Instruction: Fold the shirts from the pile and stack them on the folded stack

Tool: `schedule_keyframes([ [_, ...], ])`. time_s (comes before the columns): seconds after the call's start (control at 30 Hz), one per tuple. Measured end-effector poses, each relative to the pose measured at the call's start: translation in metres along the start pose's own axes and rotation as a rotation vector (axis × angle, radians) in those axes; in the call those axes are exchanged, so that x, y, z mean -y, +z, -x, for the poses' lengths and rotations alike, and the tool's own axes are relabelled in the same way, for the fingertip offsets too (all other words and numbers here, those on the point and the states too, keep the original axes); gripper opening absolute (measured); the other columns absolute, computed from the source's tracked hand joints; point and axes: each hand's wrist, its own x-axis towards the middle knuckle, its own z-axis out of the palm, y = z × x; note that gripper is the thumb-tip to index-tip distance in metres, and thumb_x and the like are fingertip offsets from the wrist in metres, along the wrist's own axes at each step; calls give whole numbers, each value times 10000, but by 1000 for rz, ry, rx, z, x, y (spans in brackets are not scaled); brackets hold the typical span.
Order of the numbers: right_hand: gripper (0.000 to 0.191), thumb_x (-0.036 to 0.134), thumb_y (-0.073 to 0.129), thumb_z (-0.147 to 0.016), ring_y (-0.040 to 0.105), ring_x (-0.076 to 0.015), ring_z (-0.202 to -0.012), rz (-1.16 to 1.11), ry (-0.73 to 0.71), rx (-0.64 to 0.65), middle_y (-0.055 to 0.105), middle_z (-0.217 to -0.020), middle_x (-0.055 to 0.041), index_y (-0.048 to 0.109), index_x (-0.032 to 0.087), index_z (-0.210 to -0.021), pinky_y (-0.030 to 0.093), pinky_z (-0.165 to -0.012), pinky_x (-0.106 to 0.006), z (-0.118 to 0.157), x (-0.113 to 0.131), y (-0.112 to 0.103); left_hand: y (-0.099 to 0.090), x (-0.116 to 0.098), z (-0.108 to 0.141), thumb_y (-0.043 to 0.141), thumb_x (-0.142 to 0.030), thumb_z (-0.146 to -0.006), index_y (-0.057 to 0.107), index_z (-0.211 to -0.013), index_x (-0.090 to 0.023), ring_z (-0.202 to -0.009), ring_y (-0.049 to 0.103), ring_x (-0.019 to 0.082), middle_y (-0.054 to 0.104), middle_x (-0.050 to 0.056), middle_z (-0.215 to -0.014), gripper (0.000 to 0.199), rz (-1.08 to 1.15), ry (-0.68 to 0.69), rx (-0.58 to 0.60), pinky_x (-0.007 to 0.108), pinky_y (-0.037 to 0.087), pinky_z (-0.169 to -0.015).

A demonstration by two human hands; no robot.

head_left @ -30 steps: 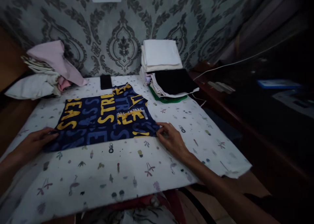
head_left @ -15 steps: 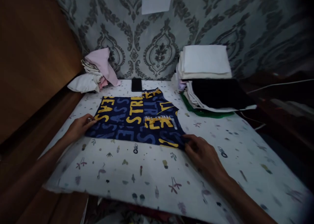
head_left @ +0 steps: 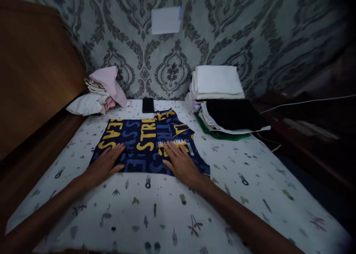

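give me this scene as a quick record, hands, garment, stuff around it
left hand: open, palm down on garment
right hand: same
garment: navy, yellow and blue lettering, laid flat
surface: white printed cover
behind garment: dark flat rectangular object
back left: rumpled pink cloth
back right: folded white cloth, black cloth

Soft cloth, matt all round

Navy garment (head_left: pixel 133 137) here, flat matt cloth with yellow lettering! Beneath it, a pale printed cover (head_left: pixel 164 198), smooth, dull. White stack (head_left: pixel 219 79), plain matt fabric; pink cloth (head_left: pixel 107 81), soft, creased. And the brown panel (head_left: pixel 36 72) looks like wood, faintly sheened.
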Motion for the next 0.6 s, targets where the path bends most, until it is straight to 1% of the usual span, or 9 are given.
schedule_keyframes([
  [0.07, 636, 513, 403, -1014, 342, -300, -1487, 26, 19, 36, 413, -1574, -180, 411, 141, -1530, 284, -1207, -566, 4, -6, 6, 13, 13, 9, 345, -578, -996, 295, -1591, -227, -1487, 354, 286, 376, 114, -1613, 692, -92, 11, 14, 485, 285, -1216],
  [0.13, 648, 546, 403, -1009, 338, -289, -1491, -3, 11, 31, 407, -1582, -162, 397, 177, -1542, 284, -1209, -556, 9, -11, 6, 18, 30, 17, 361, -588, -987, 272, -1602, -230, -1491, 344, 294, 365, 115, -1617, 717, -135, -15, 1, 491, 276, -1218],
  [0.2, 584, 526, 406, -1012, 408, -284, -1452, -92, 20, -24, 484, -1535, -145, 459, 213, -1503, 321, -1188, -545, 5, -17, -1, 16, 45, 17, 380, -591, -977, 287, -1596, -246, -1476, 373, 302, 386, 111, -1606, 715, -108, -46, -21, 492, 297, -1207],
  [0.27, 459, 463, 446, -1006, 522, -290, -1353, -223, 71, -113, 606, -1416, -135, 601, 220, -1364, 378, -1145, -523, -13, -26, -14, 9, 58, 3, 380, -581, -974, 325, -1577, -253, -1432, 441, 306, 440, 113, -1576, 689, -13, -89, -52, 486, 345, -1176],
  [0.37, 211, 319, 593, -936, 663, -266, -1121, -486, 318, -185, 734, -1130, -103, 733, 196, -1034, 482, -1032, -428, -69, -49, -38, -5, 76, -46, 356, -569, -963, 418, -1509, -221, -1316, 558, 294, 556, 118, -1482, 650, 153, -185, -80, 441, 435, -1099],
  [0.4, 139, 262, 651, -898, 692, -244, -1025, -589, 490, -178, 745, -1020, -78, 733, 189, -983, 523, -959, -383, -92, -58, -44, -10, 82, -67, 351, -567, -953, 452, -1476, -197, -1296, 570, 293, 574, 124, -1459, 649, 180, -205, -70, 430, 449, -1082],
  [0.47, 141, 233, 647, -918, 703, -199, -771, -641, 625, -151, 707, -809, -45, 704, 149, -1014, 576, -743, -330, -138, -76, -52, -17, 95, -110, 353, -541, -919, 519, -1398, -122, -1277, 570, 315, 593, 171, -1416, 658, 144, -218, -89, 448, 442, -1079],
  [0.53, 188, 260, 637, -950, 670, -157, -698, -682, 719, -106, 684, -827, -38, 668, 120, -1071, 574, -653, -298, -176, -92, -52, -22, 107, -146, 380, -479, -875, 570, -1325, -71, -1264, 567, 338, 603, 218, -1374, 636, 58, -220, -61, 463, 433, -1072],
  [0.6, 272, 321, 632, -968, 674, -161, -816, -720, 789, -61, 683, -1014, -63, 633, 131, -1162, 591, -713, -326, -202, -102, -47, -24, 117, -169, 425, -432, -827, 621, -1247, -80, -1193, 602, 336, 647, 217, -1281, 582, -8, -208, 2, 441, 461, -1019],
])
